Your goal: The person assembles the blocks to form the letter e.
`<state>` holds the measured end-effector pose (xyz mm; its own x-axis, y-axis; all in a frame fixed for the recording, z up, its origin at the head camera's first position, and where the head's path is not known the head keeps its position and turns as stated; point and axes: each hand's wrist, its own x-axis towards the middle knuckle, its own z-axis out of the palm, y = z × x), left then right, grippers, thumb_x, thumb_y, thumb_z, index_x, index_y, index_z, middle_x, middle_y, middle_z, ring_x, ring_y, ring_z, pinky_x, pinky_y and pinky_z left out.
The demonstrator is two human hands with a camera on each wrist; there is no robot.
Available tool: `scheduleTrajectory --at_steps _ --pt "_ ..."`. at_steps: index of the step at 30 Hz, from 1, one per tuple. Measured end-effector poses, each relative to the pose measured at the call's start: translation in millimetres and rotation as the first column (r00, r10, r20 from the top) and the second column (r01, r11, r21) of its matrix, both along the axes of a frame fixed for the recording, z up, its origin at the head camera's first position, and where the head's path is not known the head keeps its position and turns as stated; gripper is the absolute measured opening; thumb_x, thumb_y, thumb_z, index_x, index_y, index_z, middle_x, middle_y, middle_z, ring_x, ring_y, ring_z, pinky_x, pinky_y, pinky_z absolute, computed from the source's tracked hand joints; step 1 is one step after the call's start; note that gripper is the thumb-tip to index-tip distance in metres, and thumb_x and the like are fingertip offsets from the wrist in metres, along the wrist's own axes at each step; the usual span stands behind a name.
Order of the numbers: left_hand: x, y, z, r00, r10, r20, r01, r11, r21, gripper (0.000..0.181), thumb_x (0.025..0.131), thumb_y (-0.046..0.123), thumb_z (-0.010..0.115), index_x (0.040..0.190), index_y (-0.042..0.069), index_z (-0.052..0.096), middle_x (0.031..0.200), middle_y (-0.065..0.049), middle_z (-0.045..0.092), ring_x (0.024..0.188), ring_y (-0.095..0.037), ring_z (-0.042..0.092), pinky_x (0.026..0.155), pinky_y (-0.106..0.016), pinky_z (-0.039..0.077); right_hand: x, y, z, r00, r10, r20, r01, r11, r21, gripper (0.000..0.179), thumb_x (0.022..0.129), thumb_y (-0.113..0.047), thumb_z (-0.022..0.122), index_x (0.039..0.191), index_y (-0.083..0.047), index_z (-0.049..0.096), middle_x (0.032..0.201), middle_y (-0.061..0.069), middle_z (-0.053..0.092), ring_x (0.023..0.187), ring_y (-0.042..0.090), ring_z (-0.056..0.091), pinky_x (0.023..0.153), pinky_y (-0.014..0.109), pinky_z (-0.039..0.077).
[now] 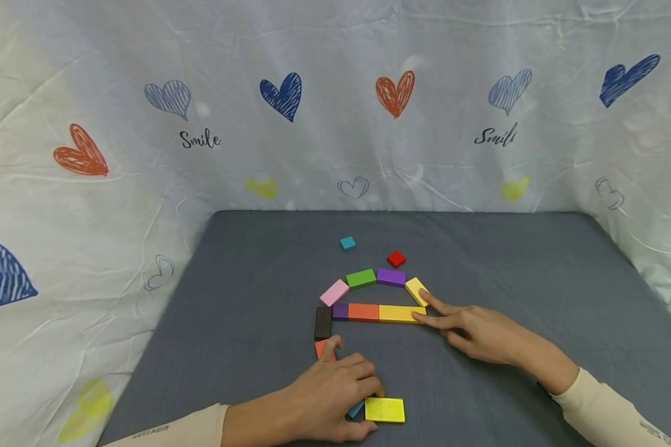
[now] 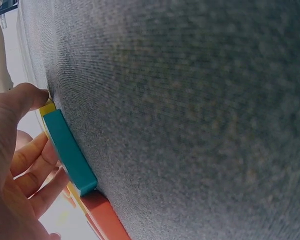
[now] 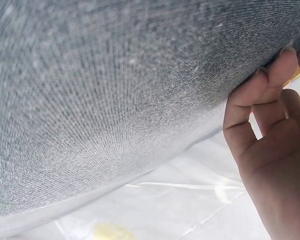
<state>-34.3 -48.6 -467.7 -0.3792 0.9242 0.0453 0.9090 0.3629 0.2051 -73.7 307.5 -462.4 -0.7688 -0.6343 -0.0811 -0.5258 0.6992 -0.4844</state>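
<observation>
My left hand (image 1: pixel 335 388) pinches a bright yellow block (image 1: pixel 384 410) at its left end, thumb on the near edge and a fingertip on the far edge. Under this hand lies a blue-teal block (image 2: pixel 69 150), mostly hidden from above. Its raised index finger overlaps an orange-red block (image 1: pixel 322 349) in the head view. With two extended fingertips, my right hand (image 1: pixel 483 332) touches a long yellow block (image 1: pixel 397 313) and a slanted yellow block (image 1: pixel 416 290). In the right wrist view, the right hand (image 3: pixel 275 125) largely hides these blocks.
An orange block (image 1: pixel 363 312) and a dark purple block (image 1: pixel 340 311) continue the row leftward to a black block (image 1: pixel 323 323). Pink (image 1: pixel 334 292), green (image 1: pixel 360 278) and purple (image 1: pixel 391 277) blocks arch above. Beyond lie small blue (image 1: pixel 348 243) and red (image 1: pixel 396 259) pieces on the grey cloth.
</observation>
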Motion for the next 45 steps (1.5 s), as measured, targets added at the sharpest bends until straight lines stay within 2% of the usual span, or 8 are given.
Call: scheduleTrajectory --at_steps 9,17,24,29,32,36,40,45 --pt "-3.3 0.8 5.4 0.999 0.029 0.032 -0.031 0.999 0.043 0.044 0.104 0.066 0.047 0.119 0.032 0.07 0.113 0.019 0.062 0.113 -0.001 0.055 0.102 -0.065 0.034 0.4 1.0 -2.2 1.0 0.003 0.003 -0.003 1.0 -0.004 0.062 0.104 -0.007 0.065 0.159 -0.032 0.049 0.174 0.006 0.027 0.055 -0.004 0.03 0.053 0.017 0.036" --pt "-21.1 1.7 26.1 0.995 0.099 0.014 -0.1 0.981 0.167 0.038 0.107 0.059 0.051 0.119 0.03 0.071 0.107 0.018 0.062 0.103 0.001 0.055 0.103 -0.066 0.033 -0.3 0.7 -2.2 1.0 0.002 0.001 -0.002 1.0 0.004 0.062 0.105 -0.008 0.064 0.159 -0.032 0.049 0.174 0.005 0.026 0.055 -0.004 0.03 0.053 0.018 0.035" --pt "-59.7 -1.4 50.5 0.971 0.235 0.04 -0.235 0.916 0.326 0.03 0.107 0.052 0.056 0.12 0.031 0.072 0.104 0.022 0.064 0.096 0.004 0.057 0.097 -0.05 0.034 -0.6 0.1 -1.2 1.0 -0.001 -0.002 0.001 1.0 0.021 0.062 0.105 -0.008 0.063 0.159 -0.034 0.049 0.174 0.005 0.027 0.054 -0.003 0.029 0.052 0.018 0.033" --pt "-89.8 -7.5 63.3 0.941 0.308 0.138 -0.338 0.85 0.404 0.023 0.105 0.04 0.063 0.122 0.027 0.073 0.109 0.018 0.067 0.099 0.003 0.062 0.096 -0.038 0.046 0.1 0.4 -1.4 1.0 0.005 -0.022 -0.004 1.0 0.015 0.063 0.104 -0.007 0.064 0.159 -0.033 0.05 0.173 0.006 0.028 0.056 -0.003 0.03 0.052 0.018 0.033" --pt "-104.5 -10.7 65.4 0.932 0.318 0.177 -0.364 0.825 0.433 0.023 0.104 0.033 0.066 0.124 0.023 0.073 0.111 0.014 0.066 0.099 0.001 0.064 0.086 -0.032 0.055 0.5 0.6 -2.1 1.0 0.005 -0.021 -0.004 1.0 0.02 0.063 0.104 -0.007 0.064 0.159 -0.034 0.049 0.174 0.005 0.027 0.058 -0.002 0.034 0.052 0.018 0.034" --pt "-125.1 -10.8 64.7 0.923 0.338 0.184 -0.385 0.811 0.441 0.025 0.103 0.029 0.066 0.125 0.02 0.071 0.111 0.01 0.066 0.101 -0.003 0.065 0.077 -0.032 0.057 0.5 1.0 -2.1 0.999 0.006 -0.034 -0.005 1.0 0.024 0.063 0.104 -0.007 0.064 0.159 -0.034 0.049 0.174 0.005 0.027 0.063 -0.002 0.039 0.053 0.018 0.034" --pt "-148.1 -8.2 62.7 0.904 0.382 0.194 -0.428 0.808 0.405 0.028 0.103 0.029 0.065 0.128 0.019 0.069 0.118 0.003 0.069 0.104 -0.01 0.067 0.073 -0.034 0.057 0.2 1.0 -1.5 0.999 0.011 -0.048 -0.01 1.0 0.02 0.064 0.104 -0.006 0.064 0.159 -0.033 0.049 0.174 0.006 0.028 0.058 -0.003 0.032 0.052 0.017 0.033" --pt "-174.2 -5.0 54.5 0.875 0.414 0.25 -0.48 0.81 0.336 0.034 0.103 0.029 0.065 0.134 0.014 0.066 0.128 -0.004 0.07 0.114 -0.021 0.068 0.081 -0.041 0.058 0.6 0.7 -1.1 0.999 0.008 -0.032 -0.008 1.0 0.015 0.063 0.104 -0.006 0.063 0.159 -0.033 0.05 0.174 0.007 0.027 0.058 -0.004 0.028 0.052 0.017 0.032"
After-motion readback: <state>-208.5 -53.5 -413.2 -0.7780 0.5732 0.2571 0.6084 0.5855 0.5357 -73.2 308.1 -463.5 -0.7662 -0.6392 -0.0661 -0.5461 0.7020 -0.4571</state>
